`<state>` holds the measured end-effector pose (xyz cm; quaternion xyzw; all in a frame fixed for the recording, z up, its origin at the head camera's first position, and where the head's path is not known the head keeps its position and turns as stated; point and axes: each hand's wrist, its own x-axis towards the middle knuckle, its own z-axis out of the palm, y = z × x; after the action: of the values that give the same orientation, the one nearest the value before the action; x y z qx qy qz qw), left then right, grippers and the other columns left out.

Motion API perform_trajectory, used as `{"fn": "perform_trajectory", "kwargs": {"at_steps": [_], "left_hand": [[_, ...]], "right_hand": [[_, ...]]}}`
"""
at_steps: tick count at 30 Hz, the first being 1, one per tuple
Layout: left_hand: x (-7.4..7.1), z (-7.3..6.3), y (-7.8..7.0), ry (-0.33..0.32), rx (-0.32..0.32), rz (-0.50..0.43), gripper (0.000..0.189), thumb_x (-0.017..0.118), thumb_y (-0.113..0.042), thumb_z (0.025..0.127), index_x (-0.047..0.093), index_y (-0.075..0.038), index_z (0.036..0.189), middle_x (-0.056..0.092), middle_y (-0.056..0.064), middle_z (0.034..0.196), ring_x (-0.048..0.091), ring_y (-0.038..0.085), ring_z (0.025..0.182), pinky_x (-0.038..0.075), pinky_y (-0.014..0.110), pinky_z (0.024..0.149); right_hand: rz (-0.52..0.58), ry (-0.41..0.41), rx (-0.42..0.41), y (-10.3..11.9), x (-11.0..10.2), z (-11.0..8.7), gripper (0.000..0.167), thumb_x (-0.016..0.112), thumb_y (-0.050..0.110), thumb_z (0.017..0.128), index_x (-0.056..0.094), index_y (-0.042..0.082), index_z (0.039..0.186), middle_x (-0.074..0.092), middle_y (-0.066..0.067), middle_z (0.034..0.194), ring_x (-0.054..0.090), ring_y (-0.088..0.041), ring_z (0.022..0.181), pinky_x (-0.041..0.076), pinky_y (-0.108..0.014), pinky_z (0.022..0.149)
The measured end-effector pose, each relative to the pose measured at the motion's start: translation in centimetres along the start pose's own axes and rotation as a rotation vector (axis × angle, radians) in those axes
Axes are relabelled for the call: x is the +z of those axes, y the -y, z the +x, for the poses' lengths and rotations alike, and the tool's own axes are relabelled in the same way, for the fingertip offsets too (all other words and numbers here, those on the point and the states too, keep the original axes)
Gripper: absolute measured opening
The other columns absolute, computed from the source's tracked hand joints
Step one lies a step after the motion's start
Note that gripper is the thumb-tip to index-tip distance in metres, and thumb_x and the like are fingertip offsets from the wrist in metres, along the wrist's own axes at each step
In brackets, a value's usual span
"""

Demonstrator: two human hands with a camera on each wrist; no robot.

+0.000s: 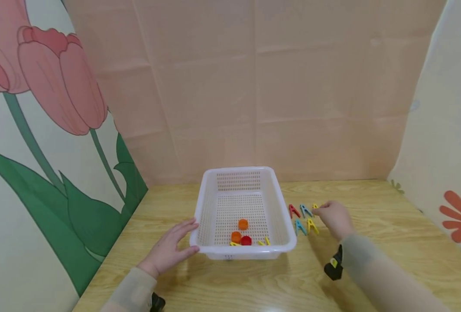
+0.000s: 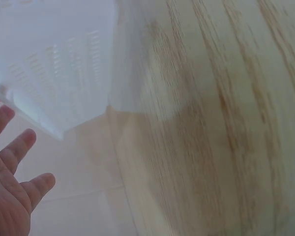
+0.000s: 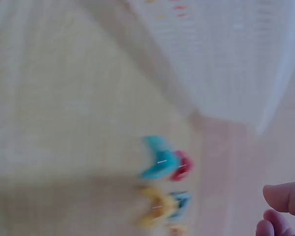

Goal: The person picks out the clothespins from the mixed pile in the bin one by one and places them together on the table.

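A white plastic basket point(image 1: 279, 208) stands on the wooden table. My left hand point(image 1: 170, 247) rests at its near left corner, fingers spread and fairly straight along the rim; the left wrist view shows these fingers point(image 2: 20, 147) beside the wall. To the basket's right lie several clothespins: red point(image 1: 294, 211), blue point(image 1: 305, 211), light blue point(image 1: 300, 227) and yellow point(image 1: 312, 226). My right hand point(image 1: 335, 218) is over another yellow clothespin point(image 1: 315, 206), partly hidden by the fingertips. In the right wrist view, thumb point(image 3: 287, 196) and fingers are slightly apart, with nothing visible between them.
Inside the basket are two orange round pieces point(image 1: 243, 224), a red round piece point(image 1: 246, 240) and yellow clothespins point(image 1: 264, 241). A beige sheet point(image 1: 254, 86) hangs behind the table point(image 1: 371, 216). Flower-printed walls point(image 1: 441, 151) flank both sides.
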<state>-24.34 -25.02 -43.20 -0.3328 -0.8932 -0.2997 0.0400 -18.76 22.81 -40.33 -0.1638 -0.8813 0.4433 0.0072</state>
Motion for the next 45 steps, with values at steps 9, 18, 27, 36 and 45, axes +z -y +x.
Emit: {"fn": "perform_trajectory", "kwargs": {"at_steps": [9,18,27,36,45], "left_hand": [[0.1,0.6,0.1,-0.004,-0.041,0.002,0.067,0.063,-0.057,0.086,0.05,-0.023,0.141,0.038,-0.008,0.151,0.034,0.025,0.139,0.031,0.055,0.108],[0.2,1.2,-0.1,-0.004,-0.049,0.004,0.067,0.064,-0.056,0.086,0.05,-0.021,0.141,0.038,-0.008,0.151,0.033,0.025,0.139,0.031,0.054,0.109],[0.8,1.6,-0.3,-0.02,-0.028,0.011,0.066,0.063,-0.056,0.086,0.05,-0.021,0.141,0.038,-0.006,0.151,0.034,0.026,0.138,0.03,0.055,0.109],[1.4,2.1,-0.7,-0.035,-0.011,-0.002,0.064,0.063,-0.054,0.087,0.052,-0.02,0.139,0.04,-0.005,0.15,0.036,0.027,0.138,0.032,0.055,0.108],[1.2,1.9,-0.9,-0.034,-0.023,0.015,0.064,0.062,-0.056,0.087,0.051,-0.022,0.14,0.039,-0.007,0.151,0.037,0.026,0.137,0.034,0.056,0.106]], "right_hand": [[-0.131,0.01,-0.07,8.0,-0.4,1.2,0.045,0.057,0.043,0.093,0.055,0.003,0.112,0.058,-0.015,0.105,0.052,-0.026,0.084,0.046,-0.035,0.062],[-0.136,-0.039,-0.296,14.4,1.9,4.1,0.028,0.063,0.033,0.091,0.062,0.006,0.097,0.062,-0.01,0.095,0.053,-0.026,0.085,0.045,-0.036,0.069],[-0.044,0.032,-0.455,16.7,6.8,7.0,0.021,0.066,0.029,0.091,0.063,0.008,0.089,0.06,-0.007,0.082,0.051,-0.024,0.073,0.046,-0.033,0.062],[-0.049,0.286,-0.486,14.4,10.3,9.9,0.014,0.071,0.029,0.088,0.068,0.015,0.089,0.066,0.0,0.089,0.056,-0.02,0.084,0.048,-0.033,0.075],[-0.291,0.73,-0.402,13.8,11.6,9.7,0.012,0.073,0.021,0.085,0.069,0.012,0.079,0.066,-0.002,0.078,0.058,-0.018,0.076,0.046,-0.032,0.071]]}}
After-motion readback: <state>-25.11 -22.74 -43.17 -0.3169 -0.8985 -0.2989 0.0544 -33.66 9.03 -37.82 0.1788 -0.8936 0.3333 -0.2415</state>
